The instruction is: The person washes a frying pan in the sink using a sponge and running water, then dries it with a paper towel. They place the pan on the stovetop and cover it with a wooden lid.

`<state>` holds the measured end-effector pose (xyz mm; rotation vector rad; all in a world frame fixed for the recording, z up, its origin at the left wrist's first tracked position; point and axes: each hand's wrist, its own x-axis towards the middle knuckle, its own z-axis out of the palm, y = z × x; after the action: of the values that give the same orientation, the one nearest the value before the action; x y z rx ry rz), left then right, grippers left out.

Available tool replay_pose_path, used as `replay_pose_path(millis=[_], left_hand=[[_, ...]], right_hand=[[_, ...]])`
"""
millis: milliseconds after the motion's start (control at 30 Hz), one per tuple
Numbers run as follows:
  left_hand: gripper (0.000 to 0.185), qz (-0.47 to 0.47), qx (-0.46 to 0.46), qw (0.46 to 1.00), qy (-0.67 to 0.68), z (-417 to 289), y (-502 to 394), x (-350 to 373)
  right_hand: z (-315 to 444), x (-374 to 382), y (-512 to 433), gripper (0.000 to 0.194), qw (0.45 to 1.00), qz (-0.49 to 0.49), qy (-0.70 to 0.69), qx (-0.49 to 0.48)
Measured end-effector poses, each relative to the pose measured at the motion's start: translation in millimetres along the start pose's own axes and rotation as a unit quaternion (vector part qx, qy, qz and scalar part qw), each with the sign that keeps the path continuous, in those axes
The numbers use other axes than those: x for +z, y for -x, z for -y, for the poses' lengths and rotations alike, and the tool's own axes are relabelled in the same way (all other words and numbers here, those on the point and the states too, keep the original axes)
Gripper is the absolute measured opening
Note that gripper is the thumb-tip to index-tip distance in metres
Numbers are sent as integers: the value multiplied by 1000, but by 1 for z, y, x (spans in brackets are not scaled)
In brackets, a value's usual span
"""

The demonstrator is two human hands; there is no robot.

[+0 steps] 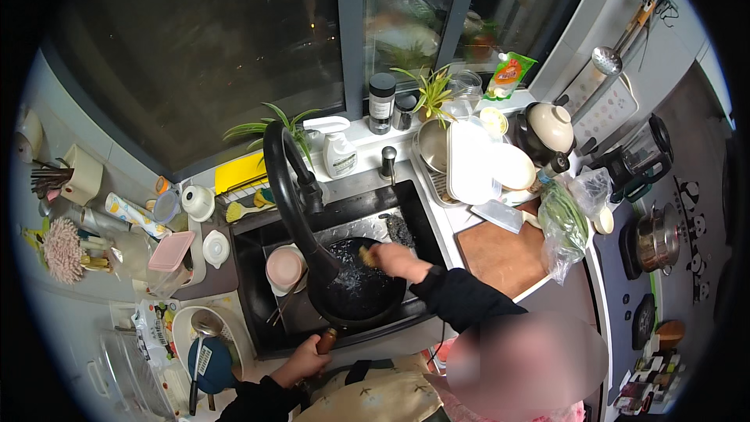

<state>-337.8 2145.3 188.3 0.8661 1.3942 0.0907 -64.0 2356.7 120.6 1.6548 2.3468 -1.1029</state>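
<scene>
My left hand (pixel 300 361) grips the brown wooden handle (pixel 327 341) of a black wok (pixel 366 305) that sits tilted in the dark sink (pixel 249 281). Inside the wok, my right hand (pixel 398 261) presses a tan scrubber (pixel 367 257) near the far wall. Water and some suds glisten on the wok's inner surface. A black gooseneck faucet (pixel 278 187) arches over the sink and hides part of the wok's left side. Left of the wok stand a pink bowl (pixel 285 266) on white dishes and a pair of chopsticks (pixel 286 302).
Right of the sink lie a wooden cutting board (pixel 498 255), a cleaver (pixel 498 215) and bagged green vegetables (pixel 563 217). A dish rack with a white tray (pixel 471 161) stands behind. Close on my right is a person in pink (pixel 457 404). A ladle (pixel 202 334) rests at left.
</scene>
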Motion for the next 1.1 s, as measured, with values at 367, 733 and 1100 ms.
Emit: replay_pose_path(millis=[367,733,1100], left_hand=[[16,218,-57,862,454,-27,7,1],[19,462,-59,488,738,26,8,3],[41,404,-142,534,729,75,31,-22]], right_hand=[[-52,-19,100,20,983,-173,10,65],[-54,7,131,35,973,-217,42,64],[-26,8,103,29,991,-83,82,62]])
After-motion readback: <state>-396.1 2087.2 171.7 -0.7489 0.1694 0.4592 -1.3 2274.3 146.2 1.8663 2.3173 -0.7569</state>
